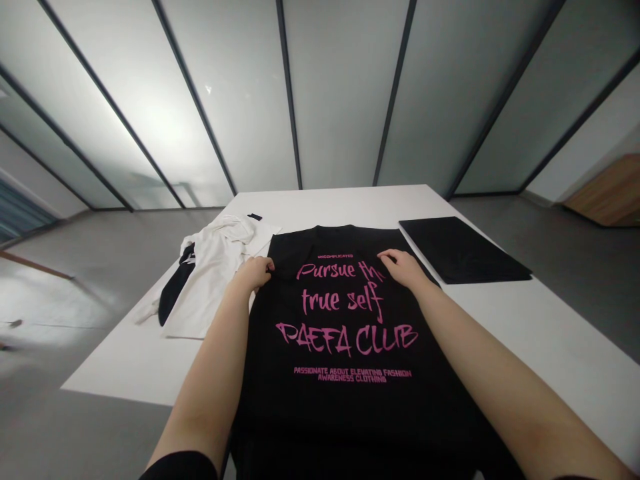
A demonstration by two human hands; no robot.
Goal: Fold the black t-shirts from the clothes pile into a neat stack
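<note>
Reaches with both bare forearms [505, 353] from the bottom of the frame over a white table [325, 203]. Holds with the left hand [256, 270], left of the centre of the frame, the side edge of a black T-shirt [340, 320], with fingertips closed together on the cloth. Rests the right hand [403, 268], right of the centre, on the upper part of the same shirt, with thumb and forefinger close to each other; cannot tell about any cloth clamped between them. Covers with this hand the end of one line of pink lettering [345, 340].

Has the shirt spread quite flat, from the middle of the frame down to the lower edge, with the collar side away. At centre left of the frame, on the table, a crumpled white garment [215, 267] together with a dark cloth [173, 293]. At centre right, just beside the shirt, a flat black piece [463, 250]. Across the top, frosted panels [340, 87] between dark bars.
</note>
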